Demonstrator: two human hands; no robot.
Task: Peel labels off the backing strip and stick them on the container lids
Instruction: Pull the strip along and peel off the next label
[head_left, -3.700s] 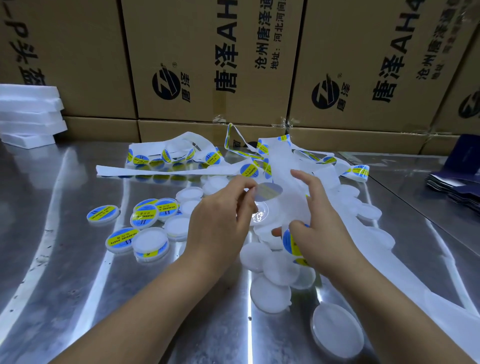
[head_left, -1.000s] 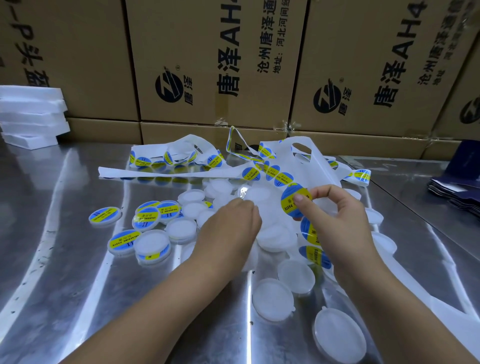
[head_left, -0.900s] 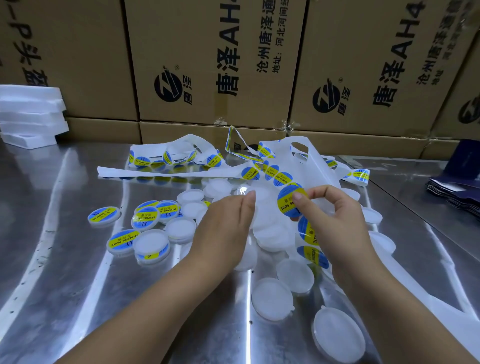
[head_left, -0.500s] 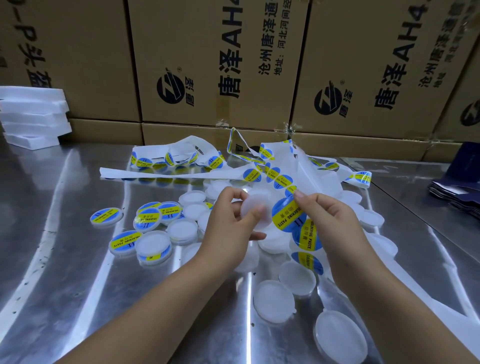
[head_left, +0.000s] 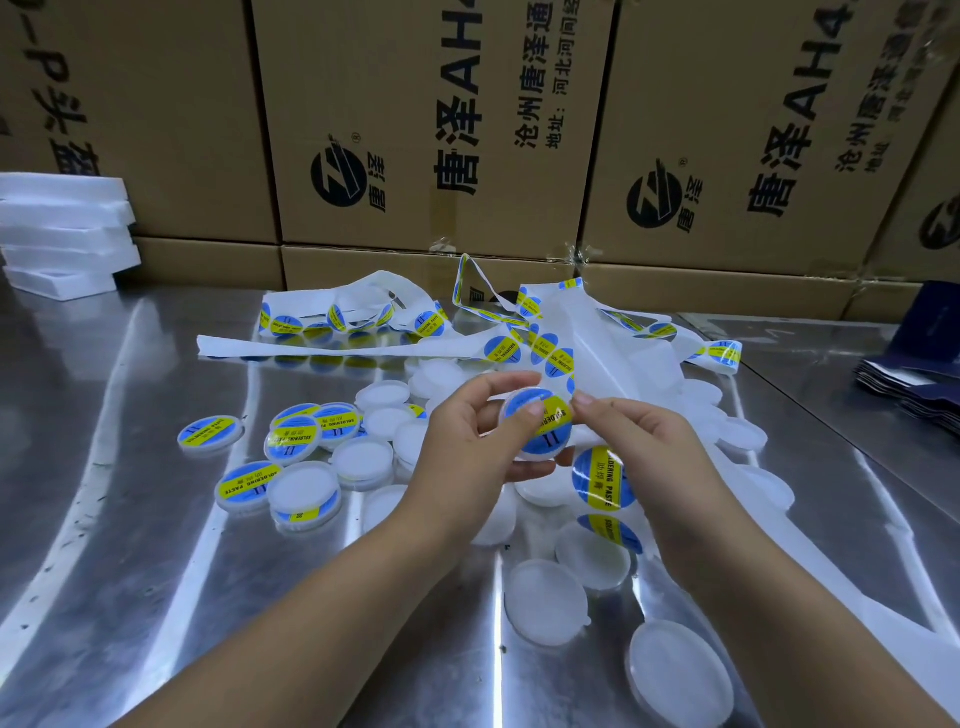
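Note:
My left hand grips a small white round container above the table, thumb on its lid. A blue-and-yellow round label lies on that lid. My right hand touches the label's right edge with its fingertips and holds the white backing strip, which runs under the palm with more labels on it. Several labelled containers lie at the left. Plain white containers are scattered in the middle and at the right.
The steel table carries a tangle of used backing strip at the back. Cardboard boxes wall off the rear. White foam slabs are stacked at the far left. Dark blue sheets lie at the right edge.
The label has gone from my right hand's fingertips, off the strip, onto the lid of the container that my left hand picked up from the pile and raised.

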